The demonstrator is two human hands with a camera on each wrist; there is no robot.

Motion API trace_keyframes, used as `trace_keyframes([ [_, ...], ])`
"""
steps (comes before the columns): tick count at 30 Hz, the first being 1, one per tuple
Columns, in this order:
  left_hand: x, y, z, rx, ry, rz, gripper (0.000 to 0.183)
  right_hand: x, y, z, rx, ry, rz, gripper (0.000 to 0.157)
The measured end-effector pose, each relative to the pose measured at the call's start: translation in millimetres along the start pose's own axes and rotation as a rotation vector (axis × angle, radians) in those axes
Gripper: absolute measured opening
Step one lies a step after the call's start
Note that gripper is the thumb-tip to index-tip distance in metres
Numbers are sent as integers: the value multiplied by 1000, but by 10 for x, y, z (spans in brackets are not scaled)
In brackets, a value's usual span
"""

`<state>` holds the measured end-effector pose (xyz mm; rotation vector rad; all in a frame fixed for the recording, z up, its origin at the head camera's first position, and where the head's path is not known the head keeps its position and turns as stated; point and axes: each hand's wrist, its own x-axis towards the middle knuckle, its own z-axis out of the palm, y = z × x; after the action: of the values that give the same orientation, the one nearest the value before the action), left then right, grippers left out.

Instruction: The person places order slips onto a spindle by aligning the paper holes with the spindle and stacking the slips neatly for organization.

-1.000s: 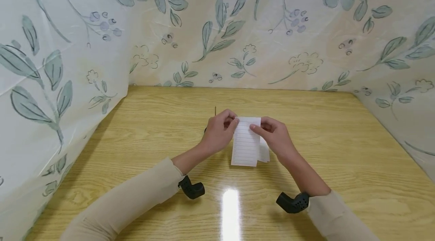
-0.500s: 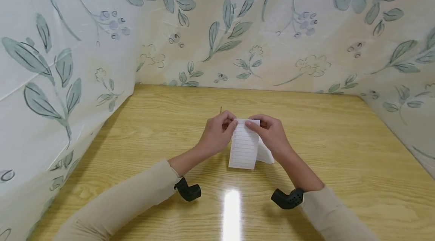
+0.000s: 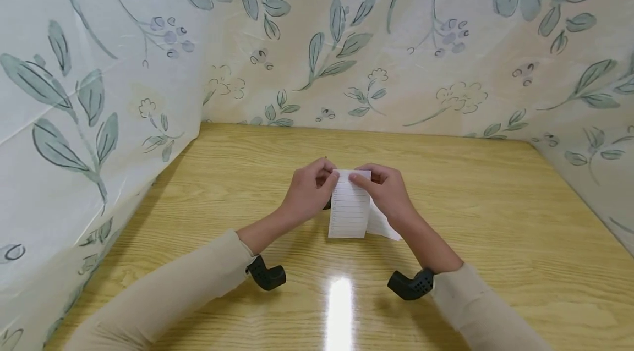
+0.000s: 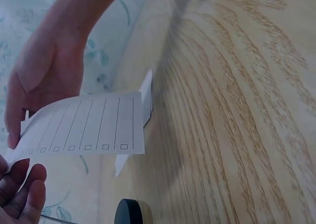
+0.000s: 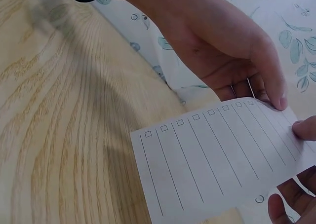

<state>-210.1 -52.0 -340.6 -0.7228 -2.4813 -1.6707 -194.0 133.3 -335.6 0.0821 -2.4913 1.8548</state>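
A white lined paper slip with a column of small checkboxes hangs upright between my two hands. My left hand pinches its top left corner between thumb and fingers. At the top right, my right hand pinches the same slip, thumb in front and fingers behind. In the left wrist view the slip bows toward its held end. Behind it and below my right hand more white paper shows, partly hidden. Both wrist views show the checkbox side nearest my left fingers.
A small dark object stands just beyond my left hand, mostly hidden, with a thin rod tip above the knuckles. Under everything is a wood-grain table. Floral cloth hangs along the back and sides.
Both hands have moved left over the table with the slip. My right thumb has slid along the slip closer to my left thumb. The thin rod is now more hidden behind my left hand.
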Motion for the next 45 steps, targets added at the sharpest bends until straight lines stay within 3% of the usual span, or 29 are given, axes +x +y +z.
trace_keyframes([
  [24,39,-3,-232,1,96,-4,12,156,-166,251,18,19,-4,32],
  [45,260,77,-362,-75,97,-165,18,350,-353,323,20,34,50,30],
])
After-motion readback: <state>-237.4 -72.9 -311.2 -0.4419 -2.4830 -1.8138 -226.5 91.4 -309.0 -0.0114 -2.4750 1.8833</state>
